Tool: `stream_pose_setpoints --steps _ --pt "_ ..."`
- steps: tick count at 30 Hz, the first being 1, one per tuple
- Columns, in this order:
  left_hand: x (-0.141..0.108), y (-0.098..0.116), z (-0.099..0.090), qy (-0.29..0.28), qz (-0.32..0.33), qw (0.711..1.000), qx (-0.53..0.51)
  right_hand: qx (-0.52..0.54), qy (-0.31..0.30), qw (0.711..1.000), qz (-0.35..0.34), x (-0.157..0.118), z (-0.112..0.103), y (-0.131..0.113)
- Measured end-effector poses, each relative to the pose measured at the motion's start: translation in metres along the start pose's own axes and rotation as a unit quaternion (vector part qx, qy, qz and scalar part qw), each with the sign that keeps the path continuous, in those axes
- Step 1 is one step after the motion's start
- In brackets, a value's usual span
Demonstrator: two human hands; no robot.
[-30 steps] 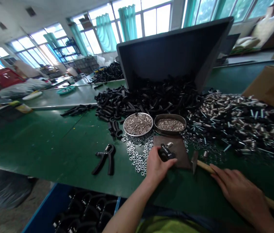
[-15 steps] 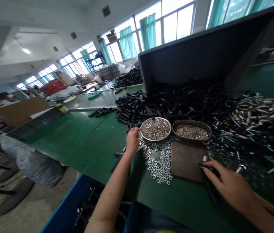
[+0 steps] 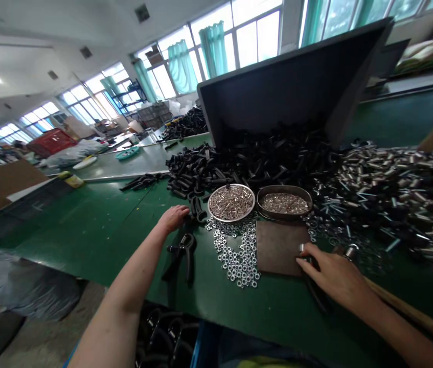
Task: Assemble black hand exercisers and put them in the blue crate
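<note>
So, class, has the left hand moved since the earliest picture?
Yes: judged against the brown plate, the left hand has moved left, from over that plate to beside some black handles.

Right hand (image 3: 333, 273) holds black handle (image 3: 319, 296) near plate (image 3: 279, 248)

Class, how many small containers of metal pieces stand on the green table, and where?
2: a round dish behind the loose rings, and an oval tin right of it, behind the brown pad. The black pile may hide others.
</note>
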State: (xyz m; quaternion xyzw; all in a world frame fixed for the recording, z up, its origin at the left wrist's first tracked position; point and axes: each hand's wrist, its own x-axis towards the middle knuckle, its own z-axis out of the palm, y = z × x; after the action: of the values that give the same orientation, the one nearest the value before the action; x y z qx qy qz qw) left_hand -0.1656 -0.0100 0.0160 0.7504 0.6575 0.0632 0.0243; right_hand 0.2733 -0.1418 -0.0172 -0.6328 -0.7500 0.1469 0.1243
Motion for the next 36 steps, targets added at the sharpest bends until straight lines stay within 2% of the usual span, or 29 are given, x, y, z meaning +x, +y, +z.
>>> stream_pose_setpoints --steps 2,4,5,6,7,8,9,12,14,15,16,17,19,24,29,31,33,34,36 --pt "-0.009 0.006 -0.004 0.032 -0.014 0.999 0.001 0.077 0.007 0.997 -0.002 -0.001 -0.003 0.001" --pt "-0.023 0.025 -0.003 0.121 -0.071 0.988 -0.060 0.169 0.017 0.985 -0.006 -0.003 -0.004 0.001" --pt "-0.032 0.041 -0.001 0.182 -0.114 0.967 -0.138 0.216 0.018 0.976 -0.002 -0.005 -0.005 -0.001" --pt "-0.042 0.062 0.003 0.231 -0.150 0.928 -0.251 0.259 0.017 0.966 0.006 -0.007 -0.006 -0.004" --pt "-0.053 0.086 0.008 0.238 -0.163 0.878 -0.382 0.300 0.015 0.954 0.016 -0.009 -0.007 -0.008" --pt "-0.065 0.112 0.014 0.200 -0.165 0.827 -0.498 0.336 0.015 0.941 0.026 -0.011 -0.008 -0.013" --pt "-0.077 0.139 0.021 0.131 -0.167 0.776 -0.594 0.368 0.019 0.929 0.033 -0.013 -0.009 -0.019" --pt "-0.111 0.215 0.039 -0.089 -0.182 0.625 -0.754 0.424 0.048 0.904 0.034 -0.021 -0.013 -0.035" --pt "-0.126 0.251 0.048 -0.155 -0.177 0.532 -0.813 0.431 0.075 0.899 0.019 -0.027 -0.017 -0.043" --pt "-0.132 0.263 0.050 -0.172 -0.169 0.496 -0.834 0.426 0.089 0.900 0.010 -0.030 -0.019 -0.046" --pt "-0.135 0.272 0.050 -0.175 -0.159 0.472 -0.849 0.418 0.105 0.902 0.000 -0.033 -0.022 -0.047" --pt "-0.138 0.278 0.049 -0.172 -0.148 0.461 -0.858 0.407 0.120 0.906 -0.010 -0.035 -0.024 -0.048" --pt "-0.140 0.285 0.043 -0.156 -0.130 0.470 -0.859 0.376 0.148 0.914 -0.027 -0.040 -0.028 -0.049" --pt "-0.139 0.288 0.021 -0.133 -0.113 0.542 -0.822 0.291 0.192 0.934 -0.082 -0.042 -0.029 -0.050" --pt "-0.142 0.287 0.013 -0.103 -0.082 0.652 -0.747 0.244 0.184 0.943 -0.133 -0.037 -0.027 -0.050" --pt "-0.143 0.285 0.014 -0.091 -0.059 0.686 -0.720 0.244 0.166 0.942 -0.157 -0.035 -0.027 -0.049" --pt "-0.142 0.282 0.017 -0.093 -0.045 0.698 -0.708 0.251 0.138 0.943 -0.169 -0.032 -0.028 -0.048" --pt "-0.141 0.281 0.019 -0.104 -0.045 0.694 -0.711 0.254 0.121 0.944 -0.170 -0.031 -0.028 -0.047" --pt "-0.137 0.278 0.022 -0.142 -0.064 0.666 -0.729 0.252 0.086 0.947 -0.179 -0.028 -0.031 -0.044"
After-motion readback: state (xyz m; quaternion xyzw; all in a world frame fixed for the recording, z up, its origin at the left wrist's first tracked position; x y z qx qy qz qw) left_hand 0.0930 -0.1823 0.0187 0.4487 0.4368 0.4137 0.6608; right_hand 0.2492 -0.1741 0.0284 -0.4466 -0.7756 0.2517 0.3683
